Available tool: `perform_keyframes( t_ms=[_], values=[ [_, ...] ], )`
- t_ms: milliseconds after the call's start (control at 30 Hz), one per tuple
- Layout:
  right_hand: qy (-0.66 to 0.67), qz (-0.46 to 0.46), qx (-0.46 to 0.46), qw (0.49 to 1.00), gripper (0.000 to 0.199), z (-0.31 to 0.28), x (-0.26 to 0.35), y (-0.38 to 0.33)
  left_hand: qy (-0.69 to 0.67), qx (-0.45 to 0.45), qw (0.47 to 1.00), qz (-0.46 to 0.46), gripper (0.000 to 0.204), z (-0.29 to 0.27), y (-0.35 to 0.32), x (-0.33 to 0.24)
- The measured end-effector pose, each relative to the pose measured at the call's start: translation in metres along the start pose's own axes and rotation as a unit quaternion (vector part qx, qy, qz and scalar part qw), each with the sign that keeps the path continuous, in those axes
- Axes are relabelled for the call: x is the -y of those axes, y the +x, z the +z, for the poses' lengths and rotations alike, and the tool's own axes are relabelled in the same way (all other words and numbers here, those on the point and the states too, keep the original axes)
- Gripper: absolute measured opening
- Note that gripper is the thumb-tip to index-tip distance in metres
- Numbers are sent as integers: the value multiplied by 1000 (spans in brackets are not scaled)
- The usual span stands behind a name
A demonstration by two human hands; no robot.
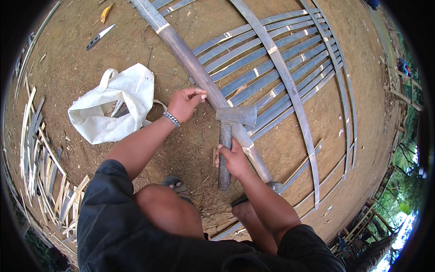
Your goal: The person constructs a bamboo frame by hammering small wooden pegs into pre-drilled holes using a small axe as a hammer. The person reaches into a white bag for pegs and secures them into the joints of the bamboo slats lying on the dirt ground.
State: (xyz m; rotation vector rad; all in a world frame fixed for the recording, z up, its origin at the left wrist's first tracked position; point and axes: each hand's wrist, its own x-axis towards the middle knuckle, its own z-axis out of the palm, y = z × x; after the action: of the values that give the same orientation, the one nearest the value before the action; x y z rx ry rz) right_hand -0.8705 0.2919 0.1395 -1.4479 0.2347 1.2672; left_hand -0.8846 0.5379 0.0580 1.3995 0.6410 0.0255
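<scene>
In my right hand is a hatchet, gripped by its thick wooden handle, with the grey metal head lying over a dark bamboo pole. My left hand, with a chain bracelet at the wrist, is held near the pole's left side. Its thumb and fingertips are pinched together; anything between them is too small to make out. Beyond the pole spread several flat bamboo slats in a fan-like row, with longer crosswise strips over them.
A white sack with metal tools inside stands open at left. Farther off lie a knife and a yellow peel-like thing on the dirt ground. Split bamboo pieces are heaped at far left. My sandalled feet are close to the pole's near end.
</scene>
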Motion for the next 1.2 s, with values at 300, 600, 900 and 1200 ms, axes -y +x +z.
perform_keyframes(
  t_ms=[300,600,900,1200],
  values=[
    [9,5,6,1000,23,-5,-6,-1,201,-112,967,110,16,1,28,-26],
    [-9,16,-1,1000,22,-9,-5,-8,242,-122,939,212,12,7,31,-11],
    [-302,-100,-59,946,42,2,22,3,234,-166,932,222,9,12,32,-5],
    [-462,-379,-149,788,57,28,63,46,241,-164,925,243,11,10,31,-8]
  ],
)
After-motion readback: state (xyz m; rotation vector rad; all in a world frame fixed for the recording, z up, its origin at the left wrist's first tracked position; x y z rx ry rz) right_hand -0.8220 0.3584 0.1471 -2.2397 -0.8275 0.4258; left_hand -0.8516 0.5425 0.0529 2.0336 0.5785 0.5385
